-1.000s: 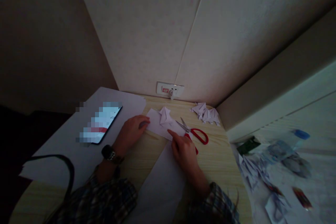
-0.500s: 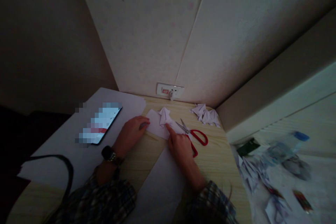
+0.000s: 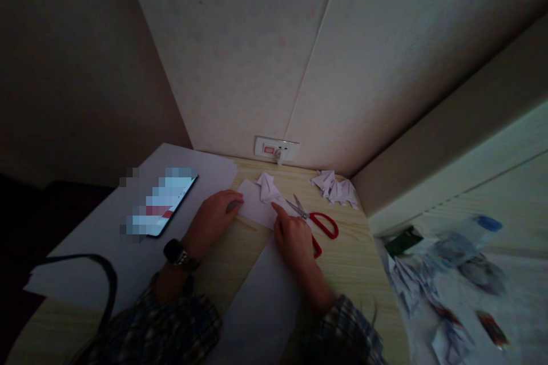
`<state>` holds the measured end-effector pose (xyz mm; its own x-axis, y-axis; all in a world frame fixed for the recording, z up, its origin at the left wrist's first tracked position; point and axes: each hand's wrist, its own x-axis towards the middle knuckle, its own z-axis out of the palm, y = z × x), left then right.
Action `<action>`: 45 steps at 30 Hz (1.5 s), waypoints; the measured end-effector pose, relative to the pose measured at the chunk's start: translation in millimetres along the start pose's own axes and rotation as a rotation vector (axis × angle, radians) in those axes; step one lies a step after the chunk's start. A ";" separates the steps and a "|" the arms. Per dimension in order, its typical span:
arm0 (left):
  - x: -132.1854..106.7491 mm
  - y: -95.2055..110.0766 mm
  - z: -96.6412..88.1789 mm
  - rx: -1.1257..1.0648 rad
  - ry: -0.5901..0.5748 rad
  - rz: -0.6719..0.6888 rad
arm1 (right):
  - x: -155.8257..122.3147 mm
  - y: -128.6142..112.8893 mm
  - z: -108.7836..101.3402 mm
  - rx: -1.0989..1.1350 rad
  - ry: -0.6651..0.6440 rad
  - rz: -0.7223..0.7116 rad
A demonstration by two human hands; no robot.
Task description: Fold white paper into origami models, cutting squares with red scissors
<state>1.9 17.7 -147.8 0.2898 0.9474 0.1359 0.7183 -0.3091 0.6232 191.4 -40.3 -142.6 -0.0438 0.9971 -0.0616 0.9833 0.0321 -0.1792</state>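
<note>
My right hand (image 3: 295, 236) has its index finger stretched out and the other fingers curled, with nothing visible in it. That fingertip is at the near edge of a folded white paper frog (image 3: 268, 187), touching or just short of it. Beneath the frog lies a white paper piece (image 3: 252, 199). My left hand (image 3: 212, 217) rests at this paper's left edge, its fingers closed around a small grey object (image 3: 233, 204) that is mostly hidden. Red-handled scissors (image 3: 323, 223) lie partly open beside my right hand, one handle partly behind it.
Several folded paper pieces (image 3: 336, 187) sit at the table's back right corner. A phone (image 3: 171, 205) lies on white sheets (image 3: 98, 262) at left. Another sheet (image 3: 261, 296) lies between my forearms. Below right are crumpled papers (image 3: 406, 285) and a plastic bottle (image 3: 462, 239). A wall socket (image 3: 276, 148) is behind.
The paper frog has shifted slightly away from my right fingertip, toward the wall. Both hands stay nearly where they were.
</note>
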 end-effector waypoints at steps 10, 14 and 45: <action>-0.5 -4.2 1.2 0.003 0.005 0.007 | 9.1 -1.3 0.7 0.017 -0.049 -0.018; -0.3 -4.0 1.9 0.015 -0.004 0.002 | 5.1 1.4 1.4 0.021 -0.048 -0.007; -1.2 4.2 -0.7 0.048 -0.031 -0.011 | 19.1 -2.6 -0.8 -0.024 -0.009 0.082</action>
<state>4.1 15.3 -144.9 0.3004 0.9481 0.1046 0.7508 -0.3027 0.5871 188.2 -21.3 -142.6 0.0358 0.9958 -0.0844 0.9877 -0.0481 -0.1491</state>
